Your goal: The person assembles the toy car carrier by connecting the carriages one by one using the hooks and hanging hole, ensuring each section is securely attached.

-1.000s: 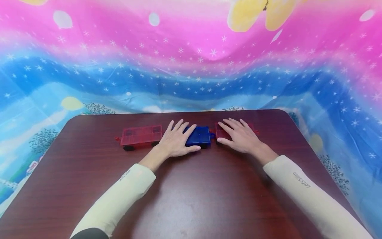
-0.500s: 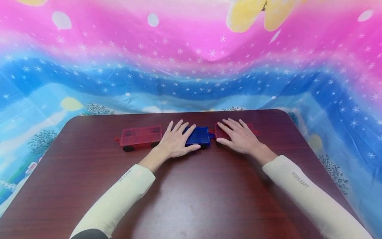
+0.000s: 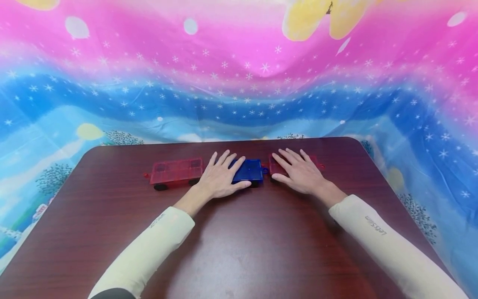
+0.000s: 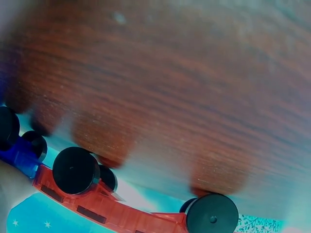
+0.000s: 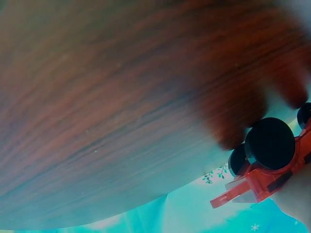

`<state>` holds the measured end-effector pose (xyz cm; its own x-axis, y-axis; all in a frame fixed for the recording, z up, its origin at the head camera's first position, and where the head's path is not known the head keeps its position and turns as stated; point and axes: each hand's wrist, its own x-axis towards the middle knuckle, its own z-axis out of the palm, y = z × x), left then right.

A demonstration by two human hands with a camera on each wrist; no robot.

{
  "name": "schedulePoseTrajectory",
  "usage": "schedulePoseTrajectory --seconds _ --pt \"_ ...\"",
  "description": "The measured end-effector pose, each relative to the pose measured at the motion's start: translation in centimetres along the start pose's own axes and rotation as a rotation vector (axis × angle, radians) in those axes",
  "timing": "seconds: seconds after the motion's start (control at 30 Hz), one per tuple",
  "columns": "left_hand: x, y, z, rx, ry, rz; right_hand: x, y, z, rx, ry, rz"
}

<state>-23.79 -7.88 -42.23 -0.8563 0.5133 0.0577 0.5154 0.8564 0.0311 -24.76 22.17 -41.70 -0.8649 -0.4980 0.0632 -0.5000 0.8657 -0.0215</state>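
Observation:
Three see-through plastic toy cars on black wheels stand in a row near the table's far edge. My left hand (image 3: 222,176) lies with fingers spread over the blue toy car (image 3: 251,171), covering its left part. To its left is a longer-looking red toy car (image 3: 175,170), its right end by the hand. My right hand (image 3: 301,171) rests spread-fingered on another red toy car (image 3: 275,165), hiding most of it. A small hook coupling (image 3: 265,170) sits between the blue car and that right red car. In the left wrist view, black wheels (image 4: 75,170) show under the red and blue cars.
The dark brown wooden table (image 3: 231,249) has rounded far corners. Behind and beside it hangs a pink and blue cloth (image 3: 239,87) with snowflakes and trees. A small red hook (image 3: 146,175) sticks out at the row's left end, another red hook (image 3: 322,166) at its right.

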Motion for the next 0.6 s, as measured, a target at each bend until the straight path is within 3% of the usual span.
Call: schedulePoseTrajectory --seconds 0.6 --pt "-0.2 -0.44 0.22 -0.041 0.022 -0.003 0.17 0.12 0.41 -0.021 0.003 0.012"
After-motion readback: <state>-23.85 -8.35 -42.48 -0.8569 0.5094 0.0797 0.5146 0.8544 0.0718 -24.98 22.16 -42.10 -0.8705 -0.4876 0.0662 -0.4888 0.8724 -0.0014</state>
